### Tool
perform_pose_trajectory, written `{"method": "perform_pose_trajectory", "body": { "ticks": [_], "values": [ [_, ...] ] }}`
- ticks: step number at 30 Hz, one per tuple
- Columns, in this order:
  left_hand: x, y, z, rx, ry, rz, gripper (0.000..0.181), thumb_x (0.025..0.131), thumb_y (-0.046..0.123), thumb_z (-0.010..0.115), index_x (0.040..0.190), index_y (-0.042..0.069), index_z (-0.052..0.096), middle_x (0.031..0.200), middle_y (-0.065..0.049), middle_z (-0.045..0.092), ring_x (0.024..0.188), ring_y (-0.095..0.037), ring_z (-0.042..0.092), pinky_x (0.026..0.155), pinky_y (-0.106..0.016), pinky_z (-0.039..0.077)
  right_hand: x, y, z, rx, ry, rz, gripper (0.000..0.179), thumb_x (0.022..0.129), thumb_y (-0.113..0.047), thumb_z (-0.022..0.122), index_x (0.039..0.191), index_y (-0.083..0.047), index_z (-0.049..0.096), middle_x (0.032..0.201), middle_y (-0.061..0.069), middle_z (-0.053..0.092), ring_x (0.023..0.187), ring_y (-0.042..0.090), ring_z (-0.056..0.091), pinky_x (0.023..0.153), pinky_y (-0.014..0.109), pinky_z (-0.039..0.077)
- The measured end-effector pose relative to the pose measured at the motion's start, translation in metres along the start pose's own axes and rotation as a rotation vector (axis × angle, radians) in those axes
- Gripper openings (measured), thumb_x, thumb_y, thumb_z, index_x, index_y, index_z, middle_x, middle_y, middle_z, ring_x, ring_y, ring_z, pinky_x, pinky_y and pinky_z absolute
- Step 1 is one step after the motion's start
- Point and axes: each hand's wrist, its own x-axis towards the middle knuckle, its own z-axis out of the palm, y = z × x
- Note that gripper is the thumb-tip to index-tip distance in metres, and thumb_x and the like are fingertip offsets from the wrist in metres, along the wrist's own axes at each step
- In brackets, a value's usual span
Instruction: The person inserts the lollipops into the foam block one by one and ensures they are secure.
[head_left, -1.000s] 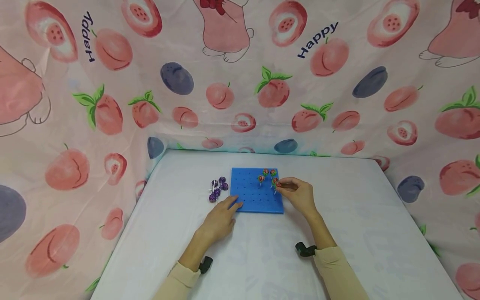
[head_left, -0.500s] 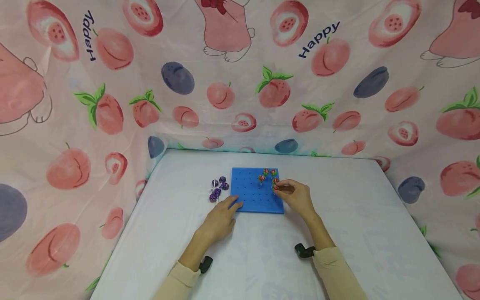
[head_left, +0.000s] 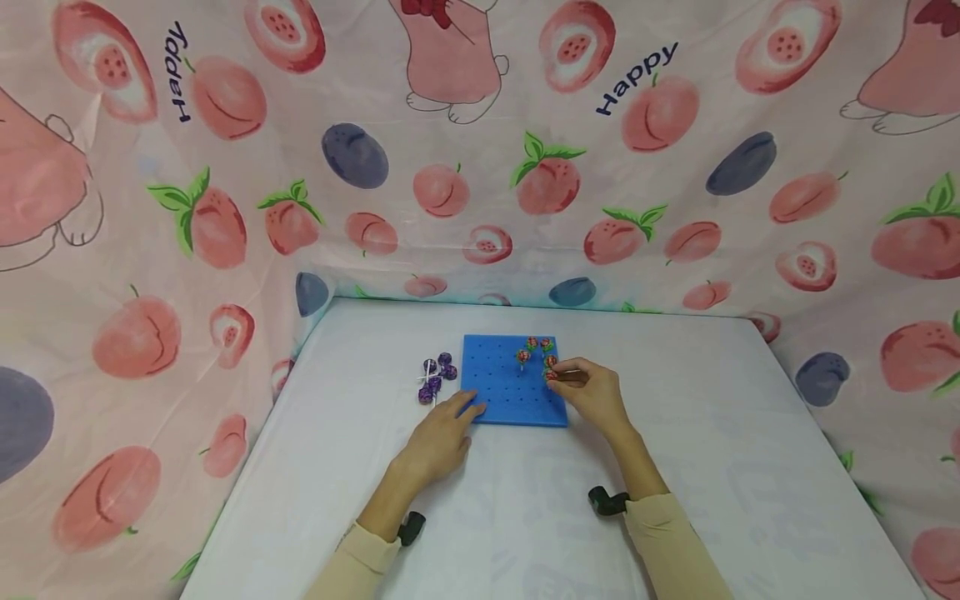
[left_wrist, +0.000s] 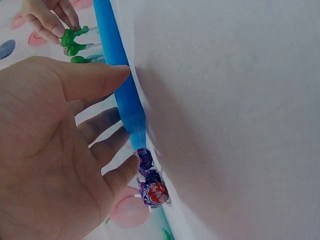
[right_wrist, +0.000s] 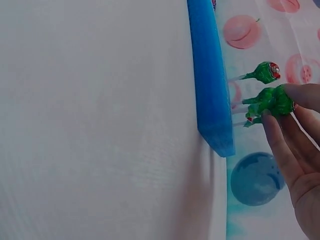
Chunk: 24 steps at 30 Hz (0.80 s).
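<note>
A blue board (head_left: 504, 408) with rows of small holes lies on the white table. Several lollipops in green and red wrappers, one of them the lollipop (head_left: 522, 357), stand upright in its right part. At the board's right edge, my right hand (head_left: 596, 393) pinches the head of a green-wrapped lollipop (right_wrist: 284, 100) between thumb and fingertips; its stick is largely hidden. My left hand (head_left: 438, 437) rests at the board's front left corner, its fingers extended, with the thumb against the blue edge (left_wrist: 131, 100) in the left wrist view.
Several purple-wrapped lollipops (head_left: 434, 384) lie in a loose group left of the board, just beyond my left fingers. A pink cloth (head_left: 480, 192) printed with fruit rises behind the white table (head_left: 675, 375) and at both sides. Dark wrist cameras (head_left: 607, 502) sit on my wrists.
My right hand has moved slightly left and down, bringing the pinched lollipop lower onto the board's right side. It has barely moved in the last half second. My left hand stays in place.
</note>
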Motion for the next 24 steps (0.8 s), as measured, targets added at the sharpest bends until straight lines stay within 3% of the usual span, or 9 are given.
{"method": "perform_pose_trajectory", "body": {
  "ticks": [6, 12, 18, 24],
  "values": [
    [0.0, 0.0, 0.001, -0.001, -0.013, -0.015, 0.056, 0.1, 0.012, 0.069, 0.153, 0.011, 0.052, 0.165, -0.014, 0.037, 0.153, -0.034, 0.035, 0.125, -0.048, 0.033, -0.002, 0.0, -0.007, -0.041, 0.0, -0.01, 0.035, 0.085, -0.015, 0.089, 0.115, -0.006, 0.075, 0.11, 0.01, 0.077, 0.098, 0.028, 0.076, 0.082, 0.028, 0.064],
    [0.0, 0.0, 0.002, -0.008, -0.013, -0.018, 0.056, 0.1, 0.012, 0.069, 0.154, 0.011, 0.052, 0.166, -0.014, 0.037, 0.153, -0.034, 0.035, 0.124, -0.05, 0.033, -0.005, 0.001, -0.011, -0.124, -0.004, 0.011, 0.049, 0.081, -0.019, 0.092, 0.125, -0.006, 0.072, 0.122, 0.013, 0.072, 0.109, 0.035, 0.071, 0.092, 0.045, 0.062],
    [0.001, 0.0, 0.0, -0.008, -0.011, -0.018, 0.056, 0.1, 0.012, 0.069, 0.153, 0.011, 0.052, 0.165, -0.014, 0.037, 0.152, -0.035, 0.037, 0.124, -0.05, 0.034, -0.006, 0.005, -0.013, -0.306, -0.145, 0.016, 0.07, 0.079, -0.026, 0.094, 0.139, -0.004, 0.065, 0.146, 0.016, 0.06, 0.123, 0.04, 0.065, 0.099, 0.054, 0.057],
    [0.001, 0.0, -0.002, -0.011, -0.026, -0.02, 0.057, 0.1, 0.013, 0.069, 0.154, 0.011, 0.052, 0.166, -0.014, 0.037, 0.151, -0.036, 0.038, 0.123, -0.05, 0.035, -0.009, 0.013, -0.012, -0.392, -0.227, -0.004, 0.077, 0.078, -0.03, 0.094, 0.142, -0.003, 0.063, 0.153, 0.014, 0.055, 0.129, 0.041, 0.061, 0.106, 0.055, 0.053]
  ]
}}
